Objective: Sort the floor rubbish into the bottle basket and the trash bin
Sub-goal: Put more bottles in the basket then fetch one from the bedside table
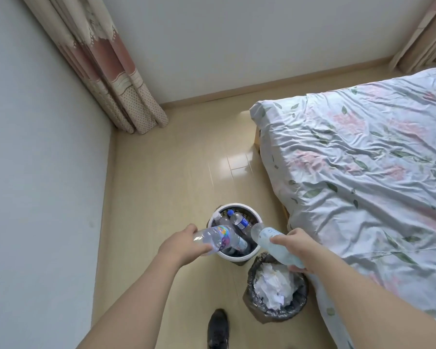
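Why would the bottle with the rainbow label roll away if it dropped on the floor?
The bottle with the rainbow label looks round and smooth, so on the shiny floor it would probably roll. It seems clear and empty, so likely light and squashy, not breakable. The left hand grips it over the bottle basket.

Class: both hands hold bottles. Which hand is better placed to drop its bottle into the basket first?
Left hand: its rainbow-label bottle already overlaps the basket opening. The right hand holds its pale blue bottle nearer the trash bin.
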Demonstrator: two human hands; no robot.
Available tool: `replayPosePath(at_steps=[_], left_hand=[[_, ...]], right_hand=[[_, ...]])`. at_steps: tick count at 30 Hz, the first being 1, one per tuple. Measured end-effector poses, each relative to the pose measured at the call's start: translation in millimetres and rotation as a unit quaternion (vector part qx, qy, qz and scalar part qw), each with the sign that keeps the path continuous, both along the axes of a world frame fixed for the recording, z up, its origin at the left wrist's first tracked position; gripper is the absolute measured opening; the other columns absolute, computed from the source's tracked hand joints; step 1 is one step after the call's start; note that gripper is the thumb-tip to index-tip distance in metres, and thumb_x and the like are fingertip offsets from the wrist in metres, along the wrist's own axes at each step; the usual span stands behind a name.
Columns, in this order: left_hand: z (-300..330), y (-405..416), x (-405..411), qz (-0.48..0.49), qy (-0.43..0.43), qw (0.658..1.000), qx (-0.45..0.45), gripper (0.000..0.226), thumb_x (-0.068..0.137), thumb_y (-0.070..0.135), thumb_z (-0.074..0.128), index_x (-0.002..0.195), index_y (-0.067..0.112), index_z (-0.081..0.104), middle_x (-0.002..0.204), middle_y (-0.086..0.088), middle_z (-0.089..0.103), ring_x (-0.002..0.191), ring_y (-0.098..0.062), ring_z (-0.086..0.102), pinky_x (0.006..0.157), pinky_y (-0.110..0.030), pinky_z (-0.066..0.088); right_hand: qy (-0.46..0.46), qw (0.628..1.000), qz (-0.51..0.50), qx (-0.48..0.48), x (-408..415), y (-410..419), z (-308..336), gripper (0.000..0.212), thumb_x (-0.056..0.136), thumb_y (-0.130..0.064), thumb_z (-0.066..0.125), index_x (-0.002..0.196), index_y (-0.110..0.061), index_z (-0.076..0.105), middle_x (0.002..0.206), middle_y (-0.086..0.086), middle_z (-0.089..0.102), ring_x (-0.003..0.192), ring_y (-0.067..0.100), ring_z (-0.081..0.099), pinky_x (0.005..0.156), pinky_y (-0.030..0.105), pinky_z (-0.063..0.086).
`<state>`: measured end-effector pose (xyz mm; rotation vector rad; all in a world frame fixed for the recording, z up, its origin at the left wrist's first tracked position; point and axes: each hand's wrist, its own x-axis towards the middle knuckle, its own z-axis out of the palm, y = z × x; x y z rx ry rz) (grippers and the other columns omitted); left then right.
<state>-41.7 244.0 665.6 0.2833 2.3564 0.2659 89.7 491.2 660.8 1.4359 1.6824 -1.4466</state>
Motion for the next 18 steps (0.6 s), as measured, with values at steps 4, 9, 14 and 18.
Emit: replayPosePath(at_steps=[4,9,14,18], left_hand=[[-120.6,22.3,-58.9,-0.038,-0.018,0.999,-0.014,0.051,0.074,0.058,0.059,0.118,0.033,0.054,0.103,0.012,0.063,0.092,-0.014,0.061,0.075,-0.027,0.050],[-280.2,58.3,-84.5,-0.119,-0.039,0.992,-0.021,0.057,0.083,0.060,0.051,0.133,0.033,0.047,0.125,0.010,0.062,0.111,-0.016,0.059,0.081,-0.030,0.050],[-386.6,78.6,-84.1,-0.129,-0.085,0.988,-0.017,0.051,0.073,0.064,0.055,0.115,0.034,0.057,0.111,0.013,0.063,0.100,-0.014,0.059,0.072,-0.028,0.047],[-420.5,90.6,-86.7,-0.096,-0.107,0.990,0.002,0.041,0.069,0.063,0.059,0.089,0.027,0.059,0.087,0.007,0.060,0.083,-0.014,0.058,0.061,-0.026,0.043]], right_hand=[[-0.061,0.986,0.123,0.097,-68.3,4.1,-99.0,0.051,0.076,-0.047,0.070,0.113,-0.017,0.053,0.097,0.002,0.056,0.079,0.023,0.065,0.052,0.029,0.055],[-0.112,0.940,0.260,0.189,-124.4,11.7,-239.9,0.039,0.076,-0.045,0.065,0.103,-0.019,0.056,0.084,-0.003,0.059,0.073,0.012,0.062,0.069,0.028,0.059],[-0.126,0.909,0.336,0.211,-148.6,12.6,-342.1,0.032,0.078,-0.033,0.061,0.106,-0.018,0.055,0.089,0.000,0.059,0.079,0.019,0.061,0.067,0.028,0.057],[-0.123,0.897,0.358,0.229,-163.8,11.8,-379.7,0.029,0.078,-0.026,0.061,0.102,-0.015,0.048,0.091,0.002,0.054,0.084,0.025,0.057,0.069,0.031,0.051]])
